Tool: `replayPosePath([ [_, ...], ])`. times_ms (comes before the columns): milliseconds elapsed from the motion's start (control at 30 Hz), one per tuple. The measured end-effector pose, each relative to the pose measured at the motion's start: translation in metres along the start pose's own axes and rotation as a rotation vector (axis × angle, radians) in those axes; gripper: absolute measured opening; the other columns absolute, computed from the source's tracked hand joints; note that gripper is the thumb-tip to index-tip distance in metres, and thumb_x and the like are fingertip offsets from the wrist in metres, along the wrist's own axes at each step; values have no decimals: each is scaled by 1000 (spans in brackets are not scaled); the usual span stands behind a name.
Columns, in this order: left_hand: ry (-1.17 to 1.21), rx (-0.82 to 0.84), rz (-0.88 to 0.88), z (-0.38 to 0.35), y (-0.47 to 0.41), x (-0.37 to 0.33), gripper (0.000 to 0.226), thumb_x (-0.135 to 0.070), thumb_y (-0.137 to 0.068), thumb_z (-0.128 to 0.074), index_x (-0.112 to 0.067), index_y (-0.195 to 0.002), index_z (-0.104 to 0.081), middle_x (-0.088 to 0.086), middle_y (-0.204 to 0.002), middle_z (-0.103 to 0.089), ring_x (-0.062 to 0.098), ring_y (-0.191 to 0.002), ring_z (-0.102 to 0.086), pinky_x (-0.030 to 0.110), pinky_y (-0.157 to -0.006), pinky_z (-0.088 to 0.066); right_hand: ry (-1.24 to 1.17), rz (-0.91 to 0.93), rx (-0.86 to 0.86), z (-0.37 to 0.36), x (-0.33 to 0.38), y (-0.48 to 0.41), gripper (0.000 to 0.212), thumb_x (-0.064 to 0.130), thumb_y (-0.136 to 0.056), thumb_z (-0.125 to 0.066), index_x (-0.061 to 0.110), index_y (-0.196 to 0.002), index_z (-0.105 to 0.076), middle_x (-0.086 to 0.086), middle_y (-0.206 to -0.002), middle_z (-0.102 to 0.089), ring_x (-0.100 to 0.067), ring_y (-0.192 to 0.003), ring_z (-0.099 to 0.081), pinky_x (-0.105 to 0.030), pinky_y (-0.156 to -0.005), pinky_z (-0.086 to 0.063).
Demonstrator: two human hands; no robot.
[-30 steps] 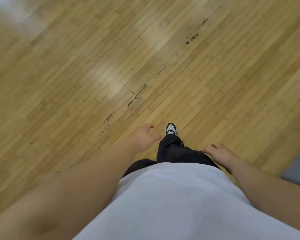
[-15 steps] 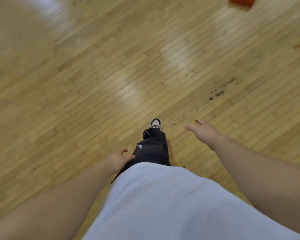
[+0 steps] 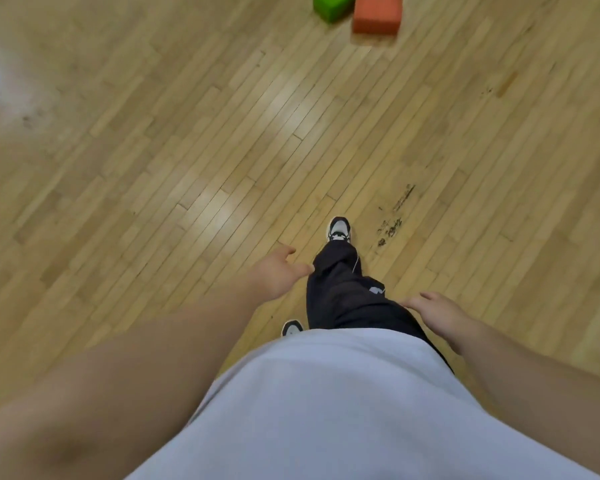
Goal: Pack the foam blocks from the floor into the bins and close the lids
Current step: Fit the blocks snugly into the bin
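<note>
Two foam blocks lie on the wooden floor at the top edge of the head view: an orange block [image 3: 377, 14] and, just left of it, a green block [image 3: 330, 6] cut off by the frame. My left hand [image 3: 277, 274] swings in front of me with relaxed fingers and holds nothing. My right hand [image 3: 436, 312] hangs by my right thigh, fingers loose, empty too. Both hands are far from the blocks. No bin is in view.
Bare wood floor [image 3: 153, 168] stretches all around, with dark scuff marks [image 3: 394, 216] right of my front shoe [image 3: 339, 229]. My other shoe [image 3: 291, 328] peeks out beneath my grey shirt.
I have walked forward: the orange block came nearer and the green block appeared. My left hand swung forward, my right hand swung back to my thigh.
</note>
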State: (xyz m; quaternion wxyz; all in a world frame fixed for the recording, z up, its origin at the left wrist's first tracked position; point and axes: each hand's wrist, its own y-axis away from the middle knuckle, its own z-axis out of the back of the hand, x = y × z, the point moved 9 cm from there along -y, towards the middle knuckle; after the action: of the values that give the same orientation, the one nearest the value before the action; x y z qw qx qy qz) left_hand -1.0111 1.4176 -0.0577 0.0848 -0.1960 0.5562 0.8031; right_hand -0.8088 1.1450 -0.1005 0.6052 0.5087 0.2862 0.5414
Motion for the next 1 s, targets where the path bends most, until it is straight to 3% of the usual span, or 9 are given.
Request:
replayPosePath([
  [167,-7,-1,20,66,-72,-97,73,-56,-94,-60,-30,-156,-32,4,-155,-43,23,-124,-50,36,-100,-40,-13,-21,2,57,104,-55,91,60,-84,-67,20,-158,-31,-3,-165,-29,-32,-147,-32,-50,-117,-31],
  [400,128,-95,206,182,-120,-131,62,-50,-93,-64,-25,-147,-47,3,-140,-57,20,-113,-57,36,-100,-44,52,106,38,119,335,-112,86,58,-87,-67,22,-157,-33,-7,-162,-32,-32,-145,-36,-48,-116,-31],
  [500,256,-162,300,235,-140,-136,77,-58,-83,-69,-22,-148,-48,5,-143,-56,25,-123,-56,37,-105,-43,64,214,33,136,456,-134,83,59,-88,-66,26,-157,-33,-5,-162,-32,-33,-143,-36,-50,-116,-33],
  [633,264,-160,350,300,-203,-172,70,-48,-92,-66,-19,-152,-44,11,-148,-50,30,-136,-45,39,-104,-35,67,276,-3,164,586,-176,82,57,-87,-68,26,-156,-36,-5,-161,-34,-31,-144,-36,-46,-114,-32],
  [733,237,-158,336,352,-263,-226,67,-45,-94,-64,-18,-151,-44,10,-139,-55,27,-129,-48,36,-99,-34,63,257,15,183,654,-204,83,57,-87,-68,26,-157,-35,-5,-162,-34,-30,-145,-36,-45,-115,-31],
  [833,183,-126,324,406,-313,-295,67,-46,-94,-64,-17,-151,-44,9,-147,-51,25,-123,-49,34,-96,-34,44,222,27,206,706,-223,84,58,-88,-67,26,-158,-33,-5,-162,-32,-29,-146,-34,-44,-116,-29],
  [1000,64,-89,210,474,-396,-443,68,-49,-96,-62,-20,-153,-41,8,-155,-44,32,-140,-41,40,-104,-35,-21,108,-8,265,756,-250,86,59,-83,-68,30,-156,-35,-2,-160,-36,-29,-143,-38,-47,-115,-35],
])
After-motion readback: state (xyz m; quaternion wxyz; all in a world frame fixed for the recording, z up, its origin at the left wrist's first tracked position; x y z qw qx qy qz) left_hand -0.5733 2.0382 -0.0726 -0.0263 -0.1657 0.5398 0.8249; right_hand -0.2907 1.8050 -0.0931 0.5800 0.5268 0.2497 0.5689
